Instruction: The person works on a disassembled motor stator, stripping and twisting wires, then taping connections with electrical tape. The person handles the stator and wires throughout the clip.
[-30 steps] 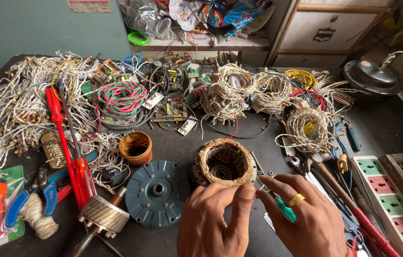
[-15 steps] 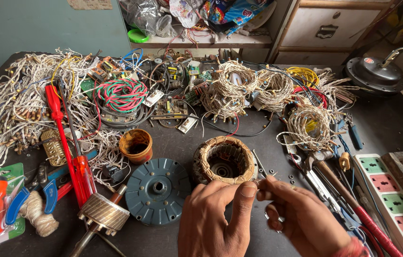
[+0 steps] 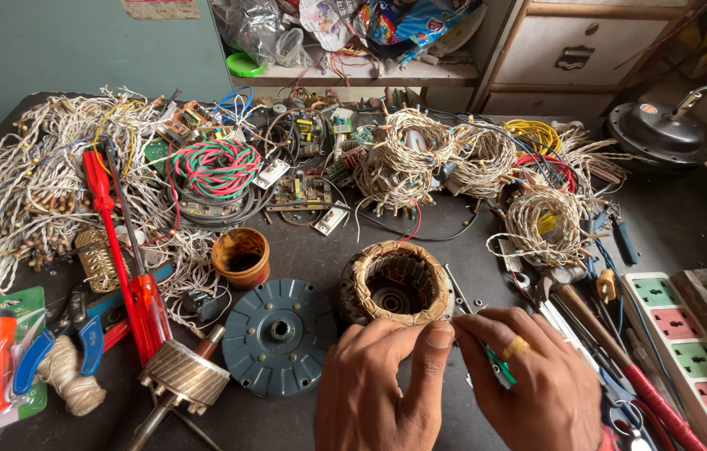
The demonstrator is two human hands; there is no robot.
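soft, even daylight fills the scene, bright enough to see everything. shadows are faint and short, just under the motor coil [image 3: 396, 284]. the round metal lid [image 3: 660, 132] far right of the coil shines a little. the edges bend slightly. nothing looks blurry.

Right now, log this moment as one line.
left hand: fingertips pinched by stator winding | right hand: holds green tool | blue-grey motor cover: on table

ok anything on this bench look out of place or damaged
Nothing looks broken or spilled. The motor is in pieces: wound stator, blue-grey cover and rotor lie apart. Wire bundles sprawl loosely.
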